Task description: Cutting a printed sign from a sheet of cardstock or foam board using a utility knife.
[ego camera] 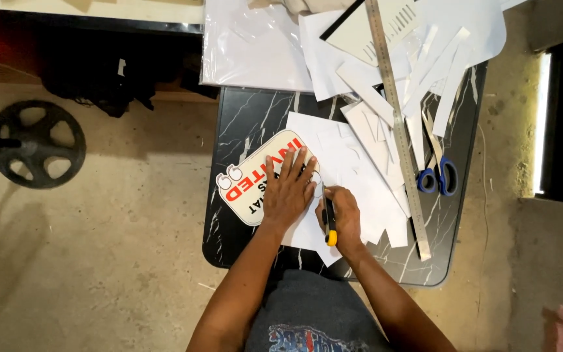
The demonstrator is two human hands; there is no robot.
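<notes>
A cream printed card [245, 184] with rounded corners, red and black lettering and quote marks lies on a black marbled table [236, 117]. My left hand [288, 189] presses flat on the card, fingers spread. My right hand [341, 218] grips a black and yellow utility knife [328, 220], its tip at the card's right edge next to my left hand. White paper sheets [360, 189] lie under and beside the card.
A long metal ruler [399, 130] runs down the table's right side. Blue-handled scissors [439, 176] lie beside it. White paper strips and offcuts [418, 58] pile at the back, with a clear plastic sleeve [255, 45]. A black wheel-shaped base [37, 143] stands on the concrete floor at left.
</notes>
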